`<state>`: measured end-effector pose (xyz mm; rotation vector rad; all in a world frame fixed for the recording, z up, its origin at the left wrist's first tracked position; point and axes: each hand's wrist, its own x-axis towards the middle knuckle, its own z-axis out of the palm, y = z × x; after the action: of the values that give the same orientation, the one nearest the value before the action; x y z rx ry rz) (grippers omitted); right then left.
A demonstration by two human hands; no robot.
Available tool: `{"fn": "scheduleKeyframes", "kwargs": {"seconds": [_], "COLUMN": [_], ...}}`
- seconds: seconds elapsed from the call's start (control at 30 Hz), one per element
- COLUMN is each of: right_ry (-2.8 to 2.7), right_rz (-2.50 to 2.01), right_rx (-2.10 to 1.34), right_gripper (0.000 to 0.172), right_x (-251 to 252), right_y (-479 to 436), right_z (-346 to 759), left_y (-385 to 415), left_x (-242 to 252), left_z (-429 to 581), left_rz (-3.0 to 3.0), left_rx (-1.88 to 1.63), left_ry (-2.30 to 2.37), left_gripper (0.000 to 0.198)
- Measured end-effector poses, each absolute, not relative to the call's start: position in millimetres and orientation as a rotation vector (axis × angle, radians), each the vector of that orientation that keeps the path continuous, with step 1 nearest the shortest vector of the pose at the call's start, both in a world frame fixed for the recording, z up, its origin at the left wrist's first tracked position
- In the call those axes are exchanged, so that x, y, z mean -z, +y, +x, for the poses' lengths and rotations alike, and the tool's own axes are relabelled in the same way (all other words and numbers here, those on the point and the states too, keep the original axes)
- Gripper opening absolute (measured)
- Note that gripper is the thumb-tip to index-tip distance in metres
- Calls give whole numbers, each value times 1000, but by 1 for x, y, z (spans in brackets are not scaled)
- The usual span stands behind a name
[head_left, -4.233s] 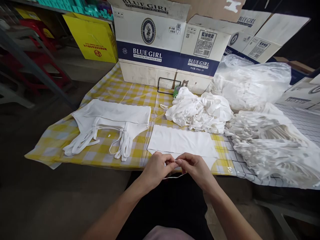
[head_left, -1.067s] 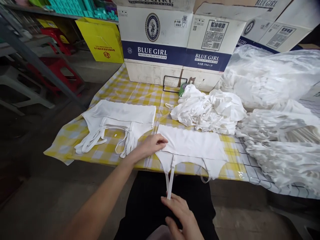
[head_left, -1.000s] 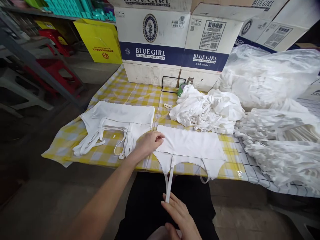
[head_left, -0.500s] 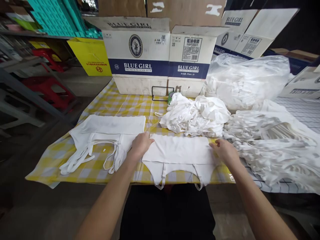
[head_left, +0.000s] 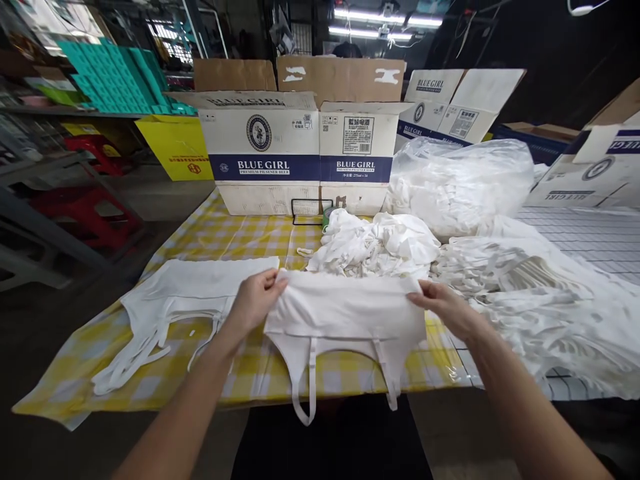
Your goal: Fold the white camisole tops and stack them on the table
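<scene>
A white strapped garment [head_left: 345, 313] hangs lifted just above the yellow checked tablecloth [head_left: 240, 233]. My left hand [head_left: 256, 299] is closed on its upper left corner. My right hand [head_left: 443, 305] is closed on its upper right corner. Its two thin straps dangle over the table's near edge. To the left lies a flat stack of the same white garments [head_left: 185, 293], straps trailing toward me. Behind the lifted piece sits a crumpled heap of white garments [head_left: 375, 243].
An open "Blue Girl" carton [head_left: 295, 160] stands at the back of the table, more cartons [head_left: 450, 107] to its right. A clear plastic bag of white fabric [head_left: 460, 183] and a spread pile of white straps [head_left: 525, 293] fill the right side. Red stools [head_left: 85, 207] stand left.
Earlier my hands worked a strap at the table's edge, then pressed the garment flat. Now both hands have gripped its top corners and raised it off the cloth. The camera has tilted up.
</scene>
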<state>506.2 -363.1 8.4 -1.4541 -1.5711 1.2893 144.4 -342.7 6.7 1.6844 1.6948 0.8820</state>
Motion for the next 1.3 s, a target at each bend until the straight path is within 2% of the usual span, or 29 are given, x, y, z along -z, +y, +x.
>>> {"fn": "scheduleKeyframes", "kwargs": {"seconds": [0.07, 0.13, 0.23, 0.3, 0.37, 0.53, 0.67, 0.93, 1.17, 1.3], "right_ry": [-1499, -1456, -1545, -1704, -1870, -2060, -2039, -2111, -2194, -2132], "right_rz": [-1389, -1331, -1267, -1296, -1339, -1388, -1430, -1470, -1506, -1512], "right_rx": [-1264, -1082, -829, -776, -815, -979, -1092, -952, -785, -814], "right_gripper": [30, 30, 23, 14, 9, 16, 16, 10, 13, 14], "right_x": [-39, -65, -88, -87, -71, 1, 39, 50, 57, 58], "right_y": [-364, -367, -378, -391, -406, -449, -480, -498, -507, -514], "right_z": [511, 517, 530, 536, 538, 528, 522, 526, 525, 524], "left_y": [-342, -345, -362, -379, -398, -448, -479, -490, -498, -501], "left_x": [-36, -64, -89, -86, -64, 18, 52, 64, 73, 76], "left_z": [140, 137, 126, 113, 100, 85, 87, 83, 89, 91], "left_rz": [1692, 1727, 1808, 1902, 1973, 2000, 2059, 2209, 2351, 2309], "left_rx": [-1081, -1393, -1729, -1616, -1336, -763, -483, -306, -335, -373], "left_ry": [1591, 1477, 1266, 1190, 1197, 1277, 1308, 1251, 1220, 1217], "left_gripper": [21, 15, 5, 12, 16, 12, 13, 18, 21, 21]}}
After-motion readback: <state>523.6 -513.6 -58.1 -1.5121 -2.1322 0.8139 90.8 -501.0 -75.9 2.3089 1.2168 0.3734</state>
